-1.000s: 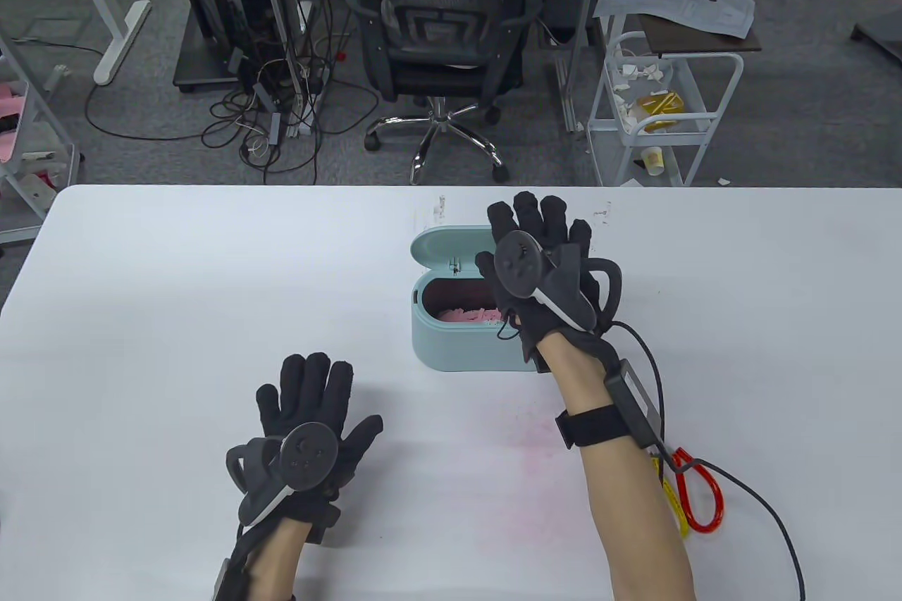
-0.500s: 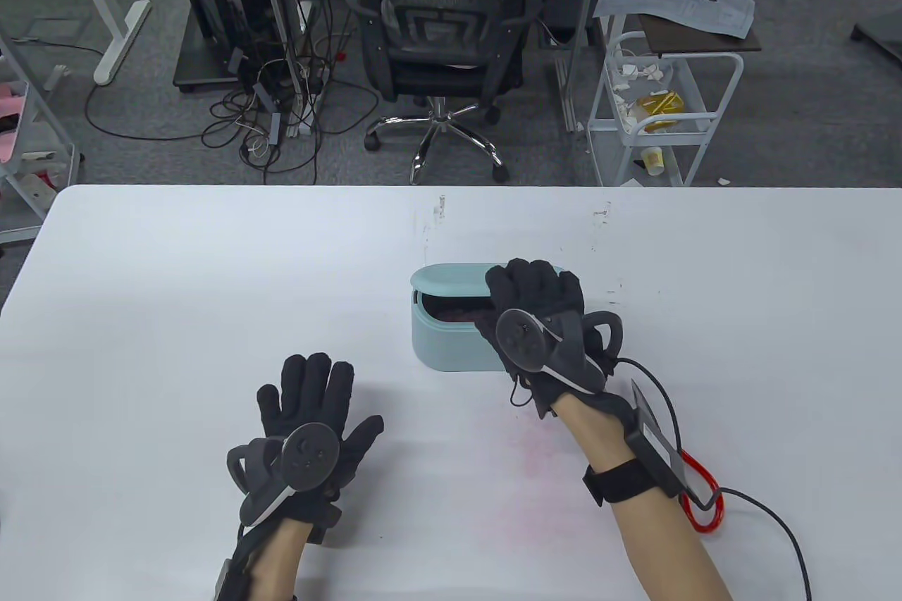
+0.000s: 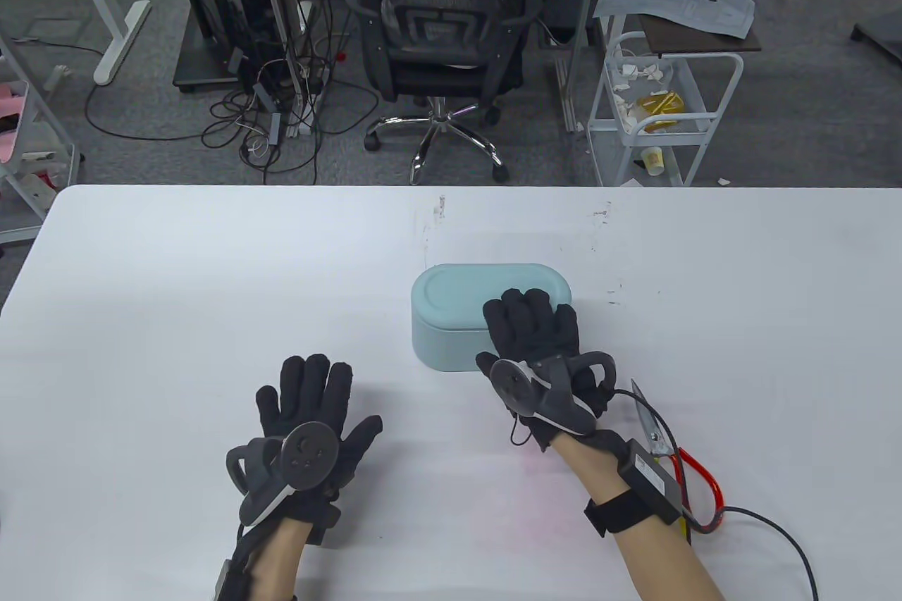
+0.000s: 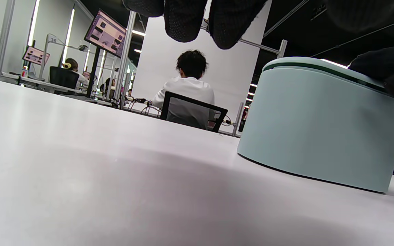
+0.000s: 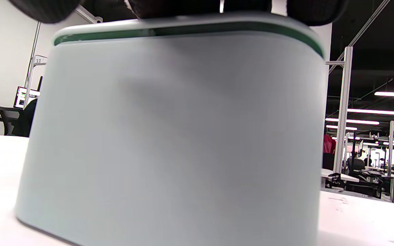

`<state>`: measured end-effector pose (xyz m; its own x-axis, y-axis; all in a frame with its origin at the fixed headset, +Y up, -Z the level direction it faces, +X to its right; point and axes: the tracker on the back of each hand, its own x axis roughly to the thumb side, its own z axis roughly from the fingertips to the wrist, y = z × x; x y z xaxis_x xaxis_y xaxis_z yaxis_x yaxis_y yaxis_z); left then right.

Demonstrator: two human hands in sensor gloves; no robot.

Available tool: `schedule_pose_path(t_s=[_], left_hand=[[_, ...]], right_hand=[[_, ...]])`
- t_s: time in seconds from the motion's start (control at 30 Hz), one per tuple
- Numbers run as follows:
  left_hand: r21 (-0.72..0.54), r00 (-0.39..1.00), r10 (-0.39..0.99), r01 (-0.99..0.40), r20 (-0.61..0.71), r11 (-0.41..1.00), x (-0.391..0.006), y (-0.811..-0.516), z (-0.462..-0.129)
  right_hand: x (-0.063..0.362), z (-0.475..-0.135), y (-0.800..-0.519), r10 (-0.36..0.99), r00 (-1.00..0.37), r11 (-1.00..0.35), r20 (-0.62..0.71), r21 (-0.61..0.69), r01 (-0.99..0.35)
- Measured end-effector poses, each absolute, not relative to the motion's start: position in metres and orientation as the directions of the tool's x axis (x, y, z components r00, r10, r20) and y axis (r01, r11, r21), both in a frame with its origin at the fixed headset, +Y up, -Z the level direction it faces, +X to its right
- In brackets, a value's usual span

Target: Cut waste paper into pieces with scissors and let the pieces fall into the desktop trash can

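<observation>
The pale green desktop trash can (image 3: 451, 319) stands at the table's middle with its lid down; it shows in the left wrist view as the trash can (image 4: 320, 126) and fills the right wrist view as the trash can (image 5: 180, 136). My right hand (image 3: 532, 319) lies with straight fingers on the front right of the lid. My left hand (image 3: 310, 397) rests flat on the table, left of the can, holding nothing. The scissors (image 3: 669, 453), with red and yellow handles, lie on the table beside my right wrist. No paper shows.
A faint pink smear (image 3: 535, 460) marks the white table (image 3: 176, 291) between my hands. A cable (image 3: 782, 537) runs from my right wrist across the table. Beyond the far edge stand an office chair (image 3: 440, 30) and a white cart (image 3: 662, 101).
My right hand has swung the can's lid from upright down to closed, drawing back toward me. The pink scraps inside are now hidden. The left hand has not moved.
</observation>
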<state>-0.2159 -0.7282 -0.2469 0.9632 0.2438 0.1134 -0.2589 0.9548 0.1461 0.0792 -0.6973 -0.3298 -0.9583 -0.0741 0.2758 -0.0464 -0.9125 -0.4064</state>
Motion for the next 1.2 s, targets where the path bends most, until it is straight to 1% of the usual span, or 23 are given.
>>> schedule_pose_path(t_s=[0.1, 0.2, 0.3, 0.5, 0.6, 0.7, 0.73, 0.8, 0.9, 1.03, 1.2], left_hand=[[0.145, 0.964, 0.241, -0.256, 0.113, 0.956, -0.216, -0.728, -0.247], [0.142, 0.964, 0.241, -0.256, 0.112, 0.956, -0.215, -0.728, -0.247], [0.14, 0.963, 0.243, -0.257, 0.113, 0.956, -0.215, -0.728, -0.247], [0.142, 0.963, 0.245, -0.259, 0.114, 0.955, -0.215, -0.728, -0.247], [0.134, 0.955, 0.27, -0.285, 0.119, 0.949, -0.215, -0.729, -0.246], [0.135, 0.957, 0.266, -0.281, 0.121, 0.95, -0.214, -0.729, -0.246], [0.135, 0.957, 0.264, -0.279, 0.121, 0.951, -0.214, -0.729, -0.246], [0.133, 0.956, 0.265, -0.281, 0.121, 0.951, -0.214, -0.729, -0.246], [0.136, 0.957, 0.264, -0.279, 0.123, 0.951, -0.214, -0.729, -0.246], [0.14, 0.958, 0.26, -0.275, 0.121, 0.951, -0.214, -0.729, -0.246], [0.146, 0.96, 0.254, -0.27, 0.119, 0.952, -0.214, -0.728, -0.245]], right_hand=[[0.079, -0.329, -0.701, -0.071, -0.96, -0.911, 0.272, -0.41, -0.049], [0.078, -0.328, -0.706, -0.113, -0.958, -0.9, 0.263, -0.435, -0.013], [0.077, -0.328, -0.709, -0.123, -0.958, -0.894, 0.258, -0.448, -0.006], [0.074, -0.326, -0.71, -0.122, -0.962, -0.881, 0.243, -0.472, -0.008], [0.071, -0.324, -0.71, -0.136, -0.964, -0.865, 0.228, -0.502, 0.003], [0.069, -0.323, -0.711, -0.127, -0.967, -0.861, 0.221, -0.509, -0.003], [0.068, -0.324, -0.713, -0.127, -0.964, -0.87, 0.232, -0.493, -0.004], [0.068, -0.322, -0.715, -0.155, -0.964, -0.858, 0.215, -0.513, 0.024], [0.067, -0.322, -0.714, -0.126, -0.968, -0.866, 0.215, -0.5, 0.002], [0.069, -0.323, -0.712, -0.15, -0.965, -0.87, 0.215, -0.492, 0.025], [0.07, -0.325, -0.701, -0.143, -0.965, -0.892, 0.218, -0.45, 0.031]])
